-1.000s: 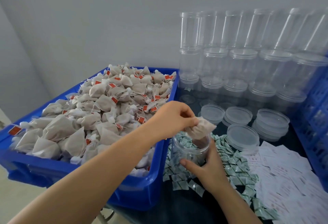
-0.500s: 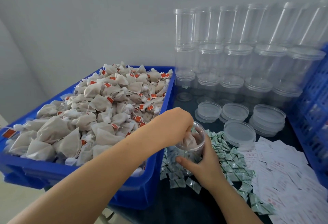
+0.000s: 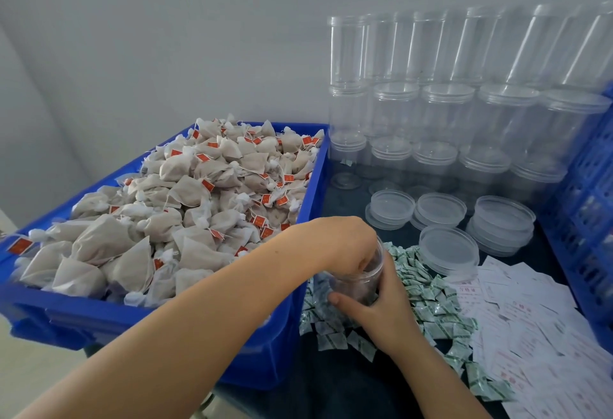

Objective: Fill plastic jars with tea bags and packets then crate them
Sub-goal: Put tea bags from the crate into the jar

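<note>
Left hand (image 3: 341, 246), which a second ago was pinching a tea bag above the jar (image 3: 360, 281), is now reaching fingers-down into its mouth, grip state unclear, while right hand (image 3: 381, 309) is gripping that jar just beside the blue crate (image 3: 159, 315); filling is progressing.

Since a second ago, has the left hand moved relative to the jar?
Yes. The left hand has gone down: it held a tea bag above the jar rim, and now its fingers reach inside the mouth. The right hand grips the jar.
</note>
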Demonstrator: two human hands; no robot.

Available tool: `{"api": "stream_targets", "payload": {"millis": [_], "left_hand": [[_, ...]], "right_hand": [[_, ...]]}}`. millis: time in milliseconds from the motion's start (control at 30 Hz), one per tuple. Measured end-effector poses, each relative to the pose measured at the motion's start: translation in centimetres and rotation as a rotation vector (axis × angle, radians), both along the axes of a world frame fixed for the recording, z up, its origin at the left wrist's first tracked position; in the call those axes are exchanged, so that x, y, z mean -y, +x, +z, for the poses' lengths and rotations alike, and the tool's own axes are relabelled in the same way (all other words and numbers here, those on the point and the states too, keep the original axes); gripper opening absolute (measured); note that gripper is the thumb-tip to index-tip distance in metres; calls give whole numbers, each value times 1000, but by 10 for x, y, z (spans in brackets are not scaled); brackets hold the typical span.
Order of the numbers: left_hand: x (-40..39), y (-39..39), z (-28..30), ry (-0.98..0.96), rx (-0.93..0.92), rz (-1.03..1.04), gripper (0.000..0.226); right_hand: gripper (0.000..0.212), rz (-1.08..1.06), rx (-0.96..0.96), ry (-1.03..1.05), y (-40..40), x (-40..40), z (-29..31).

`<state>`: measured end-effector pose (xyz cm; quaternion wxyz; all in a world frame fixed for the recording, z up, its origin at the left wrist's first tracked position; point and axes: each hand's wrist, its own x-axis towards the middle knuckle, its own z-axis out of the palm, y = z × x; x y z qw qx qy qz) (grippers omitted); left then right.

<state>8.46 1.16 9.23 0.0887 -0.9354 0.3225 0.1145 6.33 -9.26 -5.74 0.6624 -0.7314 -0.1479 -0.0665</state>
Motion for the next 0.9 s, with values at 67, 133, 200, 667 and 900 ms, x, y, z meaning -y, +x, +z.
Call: {"api": "stream_targets", "payload": {"millis": [67, 133, 200, 667, 900], "left_hand": [[1, 2, -2, 18, -19, -15, 30], [1, 4, -3, 11, -33, -18, 23], [0, 4, -3, -6, -36, -28, 19], [-101, 22, 23, -543, 461, 461, 17], [-146, 28, -22, -125, 476, 726, 26]], "right_hand": [[95, 5, 0, 10, 0, 0, 0], [95, 8, 4, 11, 0, 0, 0], [97, 16, 0, 16, 0, -1, 1], [93, -13, -37, -13, -4, 0, 1], [87, -33, -15, -17, -3, 0, 2]]}}
